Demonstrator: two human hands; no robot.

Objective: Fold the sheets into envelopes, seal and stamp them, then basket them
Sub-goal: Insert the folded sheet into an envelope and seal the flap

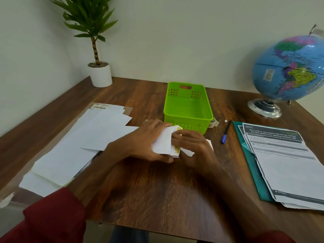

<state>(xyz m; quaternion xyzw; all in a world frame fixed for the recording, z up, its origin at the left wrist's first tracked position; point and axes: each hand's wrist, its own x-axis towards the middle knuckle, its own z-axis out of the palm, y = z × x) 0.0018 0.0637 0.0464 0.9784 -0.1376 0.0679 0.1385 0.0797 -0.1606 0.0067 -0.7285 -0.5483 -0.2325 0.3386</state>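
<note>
Dead centre on the wooden table (157, 190), both hands meet over a folded white paper (162, 142) with a yellowish strip showing along its edge. Left hand (145, 142) has its fingers curled around the paper's left side, thumb tucked underneath. Right hand (194, 148) pinches the right side, fingertips pressing on the fold; whether this is a sheet or an envelope, the blur makes it hard to say. Green basket (188, 118) sits just beyond the hands at twelve o'clock, its front wall almost touching them. At nine o'clock lies a spread pile of white envelopes (73, 151) on clear plastic. Over at three o'clock, printed sheets (287, 165) rest on a teal folder (254, 172), with a blue pen (225, 132) between them and the basket. Potted plant (99, 67) at eleven, globe (291, 71) at two.
</note>
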